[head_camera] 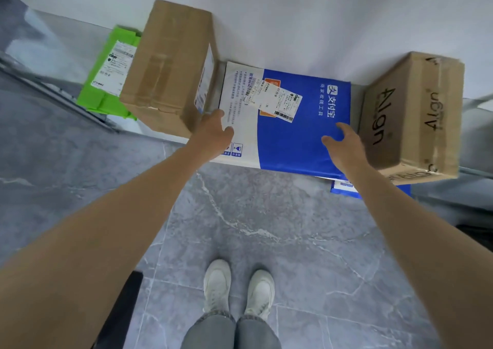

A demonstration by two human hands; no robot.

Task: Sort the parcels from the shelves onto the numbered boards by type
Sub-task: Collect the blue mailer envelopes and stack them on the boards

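Grey marbled floor fills the lower view, white wall above. A pale shelf runs along the wall and carries the parcels.

Plain brown carton sits just left of the left grip. A printed brown carton sits just right of the right grip.

The target, a blue-and-white flat parcel, lies between both grips, wedged between the two cartons with its front edge overhanging the shelf. A green parcel is well left, beyond the plain carton. A second blue parcel peeks out below the right grip, under the target. Shipping labels sit on the target's top, ahead of both grips.

Left grip is at the parcel's left edge, thumb on the white top, fingers loosely extended; no closed hold is visible. Right grip is spread wide over the blue top near the right edge; contact is unclear.

Handling guess: a thin, light mailer, glossy and so slippery, likely to flex if lifted by one side. Best hold is probably both short edges, thumbs on top and fingers under the overhang, then slid forward clear of the cartons.
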